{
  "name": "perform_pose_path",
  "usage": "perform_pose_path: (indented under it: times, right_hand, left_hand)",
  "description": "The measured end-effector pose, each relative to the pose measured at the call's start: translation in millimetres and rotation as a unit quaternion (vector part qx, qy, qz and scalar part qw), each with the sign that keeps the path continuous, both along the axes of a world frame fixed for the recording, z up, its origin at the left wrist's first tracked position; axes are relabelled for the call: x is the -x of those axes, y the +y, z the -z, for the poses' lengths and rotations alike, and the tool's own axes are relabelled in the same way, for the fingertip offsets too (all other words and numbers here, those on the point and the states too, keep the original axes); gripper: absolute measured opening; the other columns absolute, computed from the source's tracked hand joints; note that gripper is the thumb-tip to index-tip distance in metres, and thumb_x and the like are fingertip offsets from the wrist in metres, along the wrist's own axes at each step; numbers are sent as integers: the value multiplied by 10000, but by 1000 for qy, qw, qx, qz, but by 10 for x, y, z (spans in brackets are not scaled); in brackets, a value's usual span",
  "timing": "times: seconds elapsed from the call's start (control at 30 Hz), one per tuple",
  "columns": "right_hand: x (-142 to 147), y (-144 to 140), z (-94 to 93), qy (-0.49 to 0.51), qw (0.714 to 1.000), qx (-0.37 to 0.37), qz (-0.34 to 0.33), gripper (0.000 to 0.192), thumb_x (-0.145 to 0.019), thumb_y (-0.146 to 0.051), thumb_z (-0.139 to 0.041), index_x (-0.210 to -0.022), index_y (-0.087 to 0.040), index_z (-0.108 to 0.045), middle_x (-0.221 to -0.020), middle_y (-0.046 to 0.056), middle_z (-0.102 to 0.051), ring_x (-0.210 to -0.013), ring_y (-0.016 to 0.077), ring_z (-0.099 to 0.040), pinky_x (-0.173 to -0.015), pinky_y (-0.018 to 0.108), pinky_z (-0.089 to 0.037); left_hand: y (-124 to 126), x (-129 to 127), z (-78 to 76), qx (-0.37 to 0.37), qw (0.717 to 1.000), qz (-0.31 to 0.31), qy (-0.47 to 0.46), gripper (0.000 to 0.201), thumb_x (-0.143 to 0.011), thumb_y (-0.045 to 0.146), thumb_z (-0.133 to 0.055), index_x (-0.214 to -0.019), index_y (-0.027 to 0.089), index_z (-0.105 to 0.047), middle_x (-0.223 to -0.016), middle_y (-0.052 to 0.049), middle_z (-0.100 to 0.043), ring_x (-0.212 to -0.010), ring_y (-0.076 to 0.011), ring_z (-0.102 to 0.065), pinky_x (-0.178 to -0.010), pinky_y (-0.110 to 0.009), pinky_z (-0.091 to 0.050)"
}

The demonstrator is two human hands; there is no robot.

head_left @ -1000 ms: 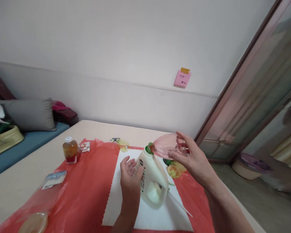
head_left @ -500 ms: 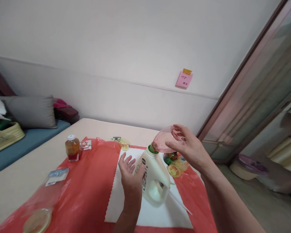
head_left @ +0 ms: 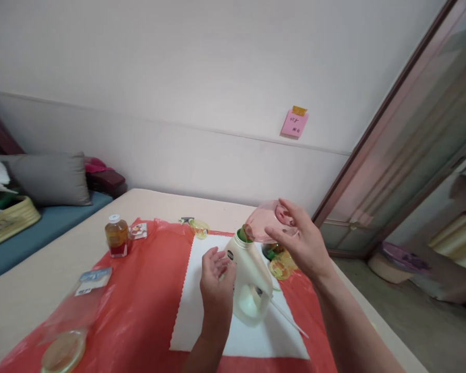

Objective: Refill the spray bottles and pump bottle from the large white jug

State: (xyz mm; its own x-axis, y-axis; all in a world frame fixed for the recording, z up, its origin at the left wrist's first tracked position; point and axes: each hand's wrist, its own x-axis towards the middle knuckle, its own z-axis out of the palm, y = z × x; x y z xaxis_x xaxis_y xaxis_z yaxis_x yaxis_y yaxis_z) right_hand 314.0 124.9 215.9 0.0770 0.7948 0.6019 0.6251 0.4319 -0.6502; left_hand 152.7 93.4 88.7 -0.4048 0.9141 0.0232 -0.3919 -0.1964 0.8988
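A pale cream jug (head_left: 252, 280) with a hollow handle stands on a white sheet with a scalloped edge (head_left: 196, 316). My right hand (head_left: 303, 235) holds a pink see-through plastic vessel (head_left: 262, 223) by its right end, thumb below and fingers above. The vessel lies tilted, with its narrow end at the jug's green-rimmed mouth (head_left: 242, 236). Just left of the jug is my left hand (head_left: 217, 274), fingers loosely curled and apart with nothing visible in them. It covers part of the jug's label; whether it touches the jug I cannot tell.
Behind the jug are a dark green container (head_left: 271, 250) and a yellow see-through bottle (head_left: 281, 267). A white tube (head_left: 289, 317) lies to the right. Further left are a yellow spray bottle (head_left: 199, 228), an amber bottle (head_left: 116, 237), and a round lid-like disc (head_left: 64, 351) on red plastic (head_left: 140, 300).
My left hand has moved slightly right and its fingers have curled more, now covering more of the jug's label. My right hand and the pink vessel have hardly moved.
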Motion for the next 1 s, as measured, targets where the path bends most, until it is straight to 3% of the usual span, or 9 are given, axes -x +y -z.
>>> perform_pose_path:
  times: [0.17,0.27,0.37,0.47,0.63,0.7,0.77,0.87,1.0]
  right_hand:
    - [-261,-271,390,73,995,54,42,892,-725,-632,-788,-1495,-302,-480,-1436,130,-549,-1242,338,-590,-1079,556,-467]
    - [-476,-413,621,161,977,141,3,840,-701,-604,-839,-1408,-310,-492,-1452,133,-554,-1196,330,-637,-1046,540,-509]
    - [-533,-589,834,278,942,180,-51,774,-693,-581,-864,-1302,-291,-484,-1392,138,-610,-1197,328,-656,-1017,506,-539]
    - [-398,-822,983,292,939,172,-56,785,-687,-573,-876,-1305,-289,-485,-1413,139,-601,-1258,340,-630,-1040,497,-527]
    - [-361,-875,872,103,962,212,-138,589,-927,-593,-616,-1412,-263,-566,-1469,118,-619,-1352,318,-583,-1138,480,-454]
    - [-500,-677,807,-11,971,234,-35,454,-1037,-486,-421,-1319,-222,-658,-1359,120,-696,-1249,287,-648,-1073,442,-495]
    - [-630,-421,854,-126,940,307,79,399,-1060,-358,-377,-1261,-214,-691,-1312,118,-716,-1225,266,-652,-1034,411,-505]
    - [-665,-101,1175,-181,886,410,116,202,-950,-308,-648,-1040,-156,-745,-1116,150,-755,-1107,302,-694,-959,451,-539]
    - [-493,76,1711,-220,839,483,120,312,-968,-380,-681,-1194,-166,-672,-1232,88,-693,-1094,232,-681,-962,473,-570]
  left_hand:
    - [-102,-40,-39,-2,995,77,64,230,-803,324,-760,-978,187,-702,-1009,-102,-739,-979,-246,-703,-877,-354,-551]
    - [-174,-111,-61,-7,983,146,115,177,-836,336,-728,-932,189,-719,-962,-96,-744,-942,-255,-706,-869,-368,-546]
    - [-253,-255,-59,-6,963,247,108,324,-834,393,-758,-1073,176,-730,-1087,-141,-750,-1046,-295,-708,-922,-400,-540]
    - [-311,-390,-63,-21,957,290,-2,692,-756,430,-846,-1358,199,-595,-1266,-171,-699,-1179,-325,-677,-965,-418,-546]
    - [-201,-266,-157,-30,977,204,-64,1018,-591,316,-946,-1465,281,-425,-1148,-90,-706,-1016,-280,-716,-859,-402,-599]
    - [-121,-146,-217,-22,988,142,-55,947,-572,305,-951,-1389,301,-473,-1087,-41,-691,-953,-240,-709,-816,-371,-606]
    - [-80,-67,-281,-55,992,101,-45,899,-567,283,-944,-1347,312,-497,-1117,-23,-672,-983,-223,-693,-815,-343,-606]
    - [-120,-76,-372,-89,993,73,-22,842,-543,277,-944,-1281,287,-540,-1100,-15,-658,-948,-206,-686,-768,-309,-606]
    - [-214,-209,-452,-117,990,75,9,742,-543,332,-946,-1183,262,-577,-1088,-34,-663,-937,-217,-693,-748,-307,-604]
